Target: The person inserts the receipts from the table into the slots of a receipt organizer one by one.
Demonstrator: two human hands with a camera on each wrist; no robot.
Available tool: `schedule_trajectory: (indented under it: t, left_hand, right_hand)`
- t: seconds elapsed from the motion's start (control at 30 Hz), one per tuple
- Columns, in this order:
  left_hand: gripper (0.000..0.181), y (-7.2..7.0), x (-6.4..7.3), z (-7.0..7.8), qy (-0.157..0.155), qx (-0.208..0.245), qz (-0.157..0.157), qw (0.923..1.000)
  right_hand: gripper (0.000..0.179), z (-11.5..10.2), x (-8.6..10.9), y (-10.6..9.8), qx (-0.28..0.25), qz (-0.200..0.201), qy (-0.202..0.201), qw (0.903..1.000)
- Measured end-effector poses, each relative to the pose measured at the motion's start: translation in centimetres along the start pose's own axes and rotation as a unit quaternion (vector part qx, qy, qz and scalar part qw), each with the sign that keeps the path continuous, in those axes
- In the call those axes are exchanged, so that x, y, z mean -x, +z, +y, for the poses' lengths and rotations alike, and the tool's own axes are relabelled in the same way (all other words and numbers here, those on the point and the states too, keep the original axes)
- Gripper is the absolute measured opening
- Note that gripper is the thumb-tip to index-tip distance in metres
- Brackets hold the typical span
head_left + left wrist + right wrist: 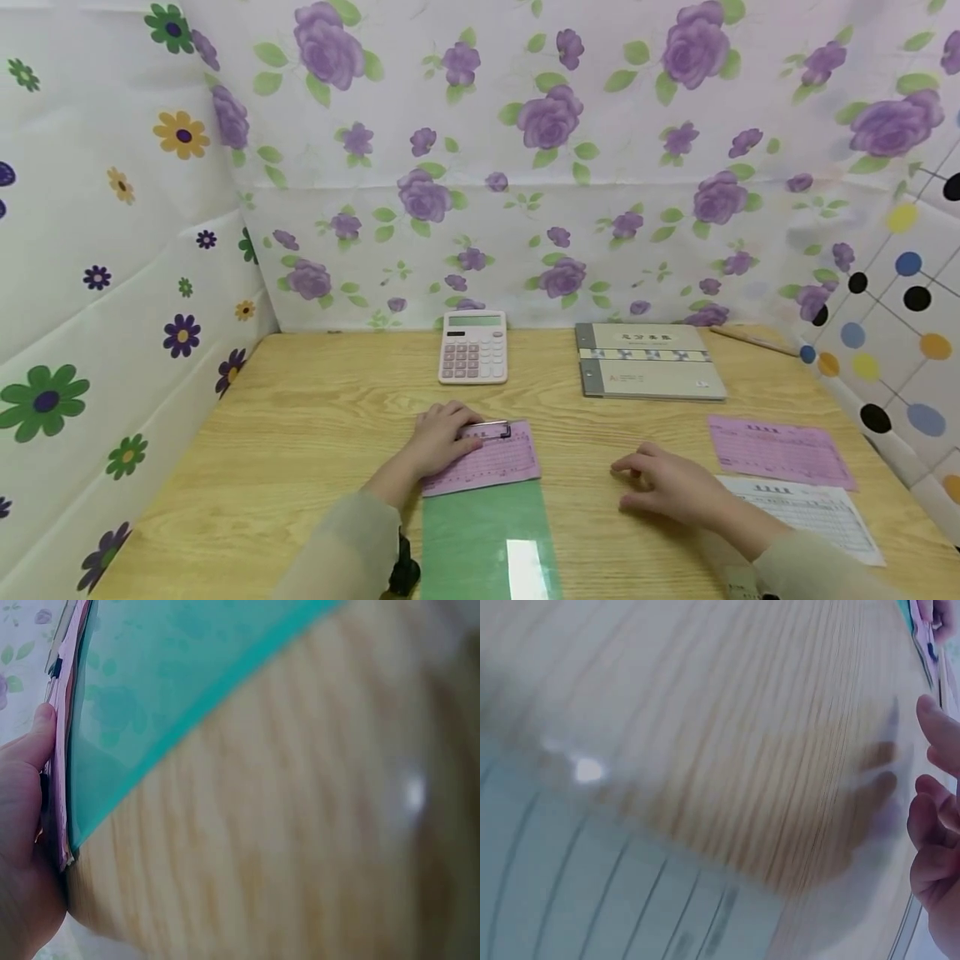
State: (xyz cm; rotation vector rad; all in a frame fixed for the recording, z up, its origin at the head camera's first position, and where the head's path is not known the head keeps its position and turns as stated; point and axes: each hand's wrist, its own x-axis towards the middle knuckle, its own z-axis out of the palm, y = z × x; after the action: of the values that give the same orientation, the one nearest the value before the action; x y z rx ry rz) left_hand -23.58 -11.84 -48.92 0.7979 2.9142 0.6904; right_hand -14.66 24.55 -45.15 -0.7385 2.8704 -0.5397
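A green clipboard point(480, 533) with a glossy surface lies on the table in front of me. Pink printed slips point(491, 462) cover its upper end, under a metal clip point(487, 430). My left hand point(442, 439) grips the clipboard's upper left corner by the clip, its thumb over the pink paper; in the left wrist view this thumb point(43, 735) lies along the slips. My right hand point(671, 487) hovers over the wood to the right of the clipboard, fingers loosely bent and holding nothing. Its shadow falls on the table in the right wrist view.
A pink and white calculator point(472, 348) stands behind the clipboard. Back right lie a beige account book point(652, 362) and a thin pen-like stick point(753, 340). Another pink slip point(780, 450) and a white printed form point(806, 512) are beside my right forearm. Patterned cloth surrounds the table.
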Motion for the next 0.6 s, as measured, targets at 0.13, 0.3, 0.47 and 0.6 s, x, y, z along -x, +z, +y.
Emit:
schedule_trajectory:
  t: [0.13,0.3,0.47,0.6]
  left_hand:
    - [0.035,0.0,-0.1,0.0,-0.002,-0.002,-0.001,1.0000]
    - [0.035,-0.1,-0.1,0.2,-0.002,-0.003,-0.004,1.0000]
    - [0.035,-0.1,-0.1,0.3,0.000,-0.003,-0.001,1.0000]
    - [0.035,-0.1,-0.1,0.2,-0.001,-0.004,-0.002,1.0000]
  right_hand:
    - [0.050,1.4,1.7,-0.7,-0.009,-0.015,-0.005,0.9998]
    - [0.052,3.5,4.3,-1.7,-0.012,-0.036,0.013,0.9992]
    - [0.056,5.5,6.9,-2.5,0.007,-0.043,0.022,0.9988]
    - [0.057,7.0,8.8,-3.1,0.030,-0.048,0.026,0.9980]
